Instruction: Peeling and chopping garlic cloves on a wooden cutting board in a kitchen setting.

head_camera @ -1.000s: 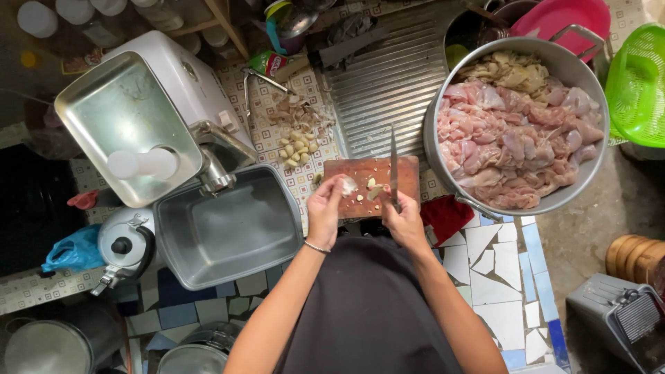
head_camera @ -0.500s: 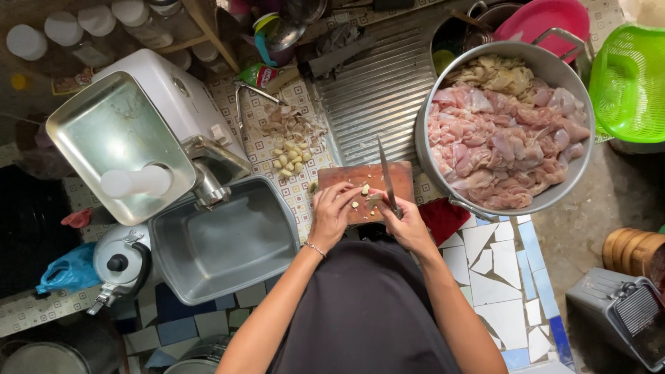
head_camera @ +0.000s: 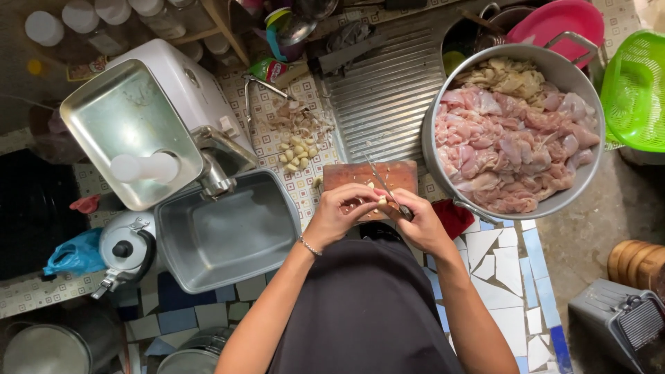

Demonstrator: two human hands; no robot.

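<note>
Your hands meet at the near edge of the wooden cutting board, center of the frame, and that is the change: a second ago they were spread across the board with the knife standing blade-up over it; now both have drawn together over a single garlic clove. By that shift, you look to have gone from chopping on the board to trimming or peeling one clove in hand — a judgement from the grip, not something the frame spells out. Your left hand is curled, fingertips pinching the pale clove just above the board's lower edge. Your right hand is closed around the knife's handle, the thin blade slanting up and left across the board, its edge close to the clove; whether it touches is too small to tell. Both forearms angle inward from the bottom of the frame, elbows out, wrists nearly meeting; a thin bracelet sits on the left wrist. More peeled cloves lie in a small heap on the tiled counter just upper left of the board, papery skins beyond them. At the right a large metal pot holds raw chicken pieces — at the left, an empty metal tray sits beneath a white grinder.
</note>
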